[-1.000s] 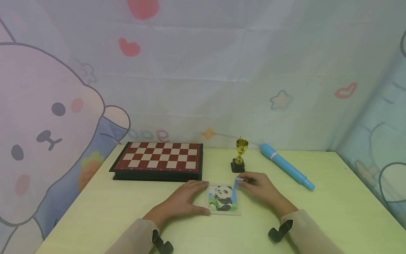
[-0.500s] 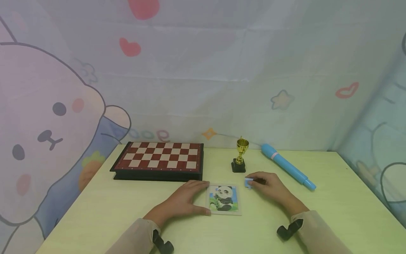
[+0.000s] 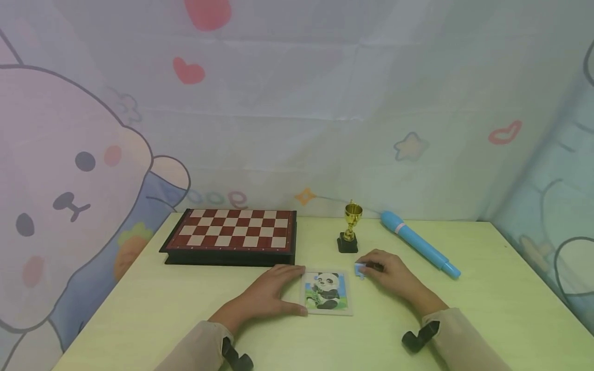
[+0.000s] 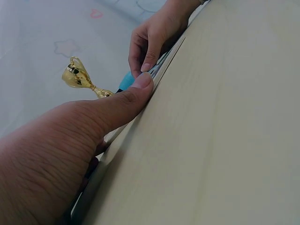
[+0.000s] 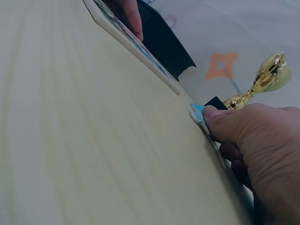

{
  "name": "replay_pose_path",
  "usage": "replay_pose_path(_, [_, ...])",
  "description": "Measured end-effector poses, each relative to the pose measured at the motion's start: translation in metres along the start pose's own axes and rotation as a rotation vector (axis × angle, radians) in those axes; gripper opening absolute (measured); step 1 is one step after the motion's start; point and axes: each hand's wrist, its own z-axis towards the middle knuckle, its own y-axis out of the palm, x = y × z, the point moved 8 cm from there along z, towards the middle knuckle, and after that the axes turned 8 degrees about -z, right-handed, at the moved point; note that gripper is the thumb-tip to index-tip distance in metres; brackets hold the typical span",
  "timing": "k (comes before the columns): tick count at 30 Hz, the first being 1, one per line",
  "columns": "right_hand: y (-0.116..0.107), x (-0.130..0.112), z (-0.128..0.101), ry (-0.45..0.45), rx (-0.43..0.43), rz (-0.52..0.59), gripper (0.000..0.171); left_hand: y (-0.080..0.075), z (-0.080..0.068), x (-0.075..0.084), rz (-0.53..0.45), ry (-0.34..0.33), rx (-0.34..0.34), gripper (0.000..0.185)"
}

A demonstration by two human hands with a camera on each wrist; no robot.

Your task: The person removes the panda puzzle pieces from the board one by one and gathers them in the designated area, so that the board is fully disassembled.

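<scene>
The right hand [image 3: 391,275] pinches a blue piece [image 3: 359,270] at two o'clock from the panda puzzle [image 3: 327,294]; the left hand [image 3: 265,293], spread, touches its nine-o'clock side.

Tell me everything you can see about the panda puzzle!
The panda puzzle is a small, nearly square picture board lying flat on the table. Its pale border looks like wood, though I can't be sure. Inside sits a black-and-white panda, with blue up top and green near the bottom. The left hand steadies its left side, thumb at the near corner, fingers at the far one. Its piece joins are too small to make out clearly.
</scene>
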Motion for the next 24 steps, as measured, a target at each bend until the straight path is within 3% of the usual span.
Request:
replay_pose_path(4, [0.0011, -0.002, 0.0006, -0.017, 0.0, 0.01, 0.015, -0.0012, 0.0001, 0.0012, -0.004, 0.002, 0.001, 0.097])
replay_pose_path(14, [0.0045, 0.0017, -0.0004, 0.063, -0.038, -0.001, 0.012, -0.0028, -0.0016, 0.0038, -0.026, 0.013, 0.006, 0.096])
replay_pose_path(24, [0.0026, -0.0017, -0.0007, 0.058, -0.034, -0.012, 0.012, -0.0026, -0.0019, 0.0045, -0.014, 0.025, 0.011, 0.096])
